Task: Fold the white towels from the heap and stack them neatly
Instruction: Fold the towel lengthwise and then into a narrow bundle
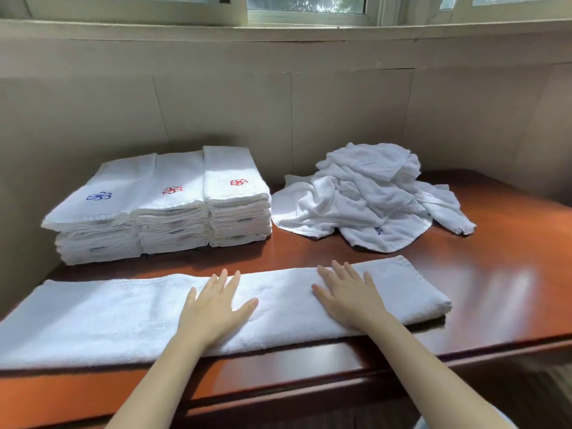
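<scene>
A long white towel [108, 317], folded lengthwise into a strip, lies across the front of the wooden table [495, 274]. My left hand [216, 308] presses flat on its middle with fingers spread. My right hand [349, 295] lies flat on the strip just to the right, fingers straight. At the back right sits a heap of crumpled white towels [365, 196]. At the back left stand three stacks of folded white towels [161, 209], side by side, with blue and red embroidered marks on top.
A beige wall [340, 113] runs close behind the table, under a window sill [278, 26]. The table's front edge [278, 385] runs just below the towel strip. Bare shiny wood shows at the right of the strip.
</scene>
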Motion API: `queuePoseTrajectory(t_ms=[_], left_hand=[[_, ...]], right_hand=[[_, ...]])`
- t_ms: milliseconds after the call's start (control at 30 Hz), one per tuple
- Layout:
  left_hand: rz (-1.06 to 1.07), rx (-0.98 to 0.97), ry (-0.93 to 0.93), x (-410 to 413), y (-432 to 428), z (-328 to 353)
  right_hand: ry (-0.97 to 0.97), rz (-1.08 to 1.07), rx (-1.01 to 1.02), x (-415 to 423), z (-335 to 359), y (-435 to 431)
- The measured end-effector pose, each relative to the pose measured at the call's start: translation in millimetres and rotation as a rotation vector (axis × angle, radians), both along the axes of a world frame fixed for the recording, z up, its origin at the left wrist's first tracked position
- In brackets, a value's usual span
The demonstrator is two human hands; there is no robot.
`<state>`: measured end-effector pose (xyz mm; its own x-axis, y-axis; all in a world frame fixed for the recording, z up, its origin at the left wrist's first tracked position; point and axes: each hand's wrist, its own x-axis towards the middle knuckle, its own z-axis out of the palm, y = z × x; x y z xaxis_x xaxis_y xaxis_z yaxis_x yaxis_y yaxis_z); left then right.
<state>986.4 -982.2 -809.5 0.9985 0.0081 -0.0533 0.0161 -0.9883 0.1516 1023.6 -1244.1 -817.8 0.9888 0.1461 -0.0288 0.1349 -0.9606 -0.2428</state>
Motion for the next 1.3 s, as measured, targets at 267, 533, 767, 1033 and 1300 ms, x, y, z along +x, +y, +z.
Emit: queuePoseTrajectory(t_ms=[267, 533, 767, 1033, 1300], left_hand=[[0.028, -0.037, -0.046, 30.7, -6.4, 9.6], [-0.035, -0.038, 0.001, 1.1, 15.4, 4.7], [-0.208, 0.036, -0.069, -1.5, 8.8, 2.9], [-0.315, 0.116, -0.033, -19.8, 30.7, 1.8], [0.528, 0.025, -0.052, -79.5, 176.0, 1.3]], right_hand=[[-0.009, -0.072, 0.007, 29.5, 7.3, 5.2], [-0.007, -0.056, -0.013, 31.7, 7.1, 5.0], [-0.041, 0.303, -0.069, 2.6, 5.6, 54.8], [0.174, 0.243, -0.157, -3.3, 21.6, 58.9], [-0.049, 0.412, -0.036, 8.7, 39.1, 132.6]])
